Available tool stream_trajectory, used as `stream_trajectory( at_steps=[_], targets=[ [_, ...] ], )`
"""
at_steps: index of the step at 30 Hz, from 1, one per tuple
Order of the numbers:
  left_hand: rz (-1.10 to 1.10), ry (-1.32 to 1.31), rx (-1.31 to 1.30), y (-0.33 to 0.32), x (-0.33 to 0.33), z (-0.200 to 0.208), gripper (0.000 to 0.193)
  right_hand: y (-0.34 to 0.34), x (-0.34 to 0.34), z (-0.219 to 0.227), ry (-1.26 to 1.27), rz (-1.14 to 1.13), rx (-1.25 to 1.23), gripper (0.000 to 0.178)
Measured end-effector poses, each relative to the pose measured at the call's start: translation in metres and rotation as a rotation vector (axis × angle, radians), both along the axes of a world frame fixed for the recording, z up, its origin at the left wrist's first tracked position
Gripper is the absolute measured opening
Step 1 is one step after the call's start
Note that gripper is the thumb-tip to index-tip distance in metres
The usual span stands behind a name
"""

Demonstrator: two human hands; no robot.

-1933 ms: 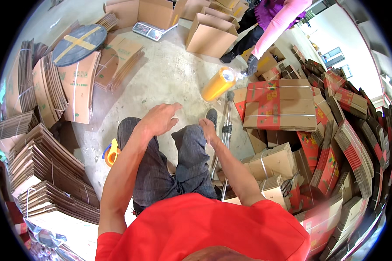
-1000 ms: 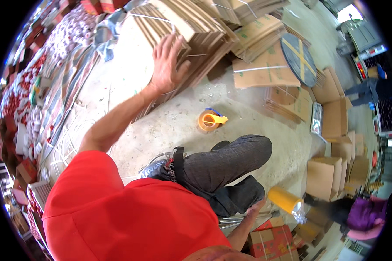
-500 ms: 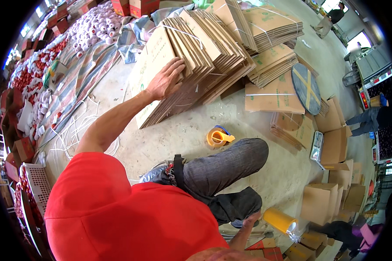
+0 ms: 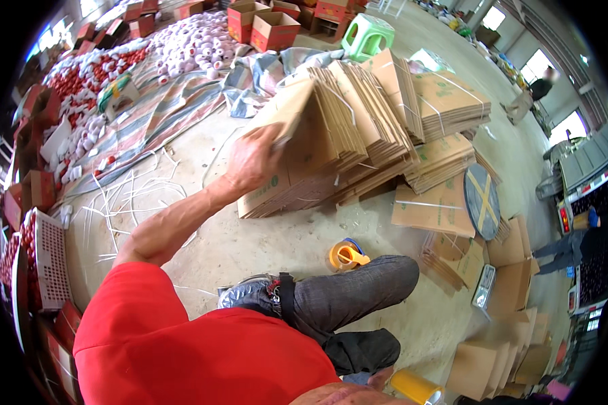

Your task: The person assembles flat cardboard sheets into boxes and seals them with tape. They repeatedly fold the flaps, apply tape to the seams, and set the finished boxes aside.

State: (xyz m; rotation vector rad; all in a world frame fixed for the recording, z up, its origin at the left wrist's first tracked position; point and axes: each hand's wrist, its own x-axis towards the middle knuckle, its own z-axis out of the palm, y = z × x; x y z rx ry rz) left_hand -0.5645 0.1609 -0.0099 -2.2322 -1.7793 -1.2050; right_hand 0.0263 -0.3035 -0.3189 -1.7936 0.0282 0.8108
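My left hand [image 4: 253, 160] grips the edge of a flattened cardboard box [image 4: 296, 111] at the near-left end of a leaning row of flattened boxes [image 4: 368, 101]. That sheet is tilted away from the others, and motion smears it and the fingers. Of my right hand [image 4: 381, 378] only a small part shows below my knee; its fingers are hidden. Beside it lies a thick yellow cylinder [image 4: 412, 386]. An orange tape dispenser [image 4: 346, 255] with a roll of tape stands on the floor between the boxes and my leg.
Loose white straps [image 4: 125, 209] lie on the floor at left, near a striped tarp [image 4: 162, 121] and a white crate [image 4: 51, 260]. A green stool [image 4: 368, 37] stands behind the stacks. At right are a round board [image 4: 481, 201], a scale [image 4: 484, 287] and open cartons [image 4: 479, 368].
My left hand has gone from resting on the row of flattened boxes to pulling one up and tilting it. The view has shifted, and less of my right hand shows.
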Motion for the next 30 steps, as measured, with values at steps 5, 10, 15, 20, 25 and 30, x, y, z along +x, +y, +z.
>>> stream_trajectory(
  at_steps=[5, 10, 15, 20, 25, 30],
  targets=[
    [-0.411, 0.045, 0.118, -0.041, 0.050, 0.146, 0.032, 0.021, -0.010, 0.015, 0.049, -0.039, -0.071, 0.053],
    [-0.804, 0.255, 0.483, -0.078, 0.100, 0.229, 0.012, 0.045, -0.030, 0.012, 0.061, -0.022, -0.101, 0.055],
    [-1.168, 0.115, 0.846, -0.087, 0.180, 0.271, 0.013, 0.055, -0.029, 0.002, 0.009, -0.014, -0.128, 0.054],
    [-1.593, -0.005, 0.908, -0.103, 0.319, 0.259, 0.014, -0.040, 0.000, -0.009, -0.558, 0.074, -0.044, 0.032],
    [-1.828, 0.105, 0.895, -0.163, 0.429, 0.192, 0.011, -0.046, -0.045, 0.086, -0.906, -0.181, -0.250, 0.031],
    [-2.016, 0.281, 0.751, -0.214, 0.490, 0.113, 0.009, -0.012, -0.070, 0.218, -0.954, -0.545, 0.120, 0.046]
  ],
)
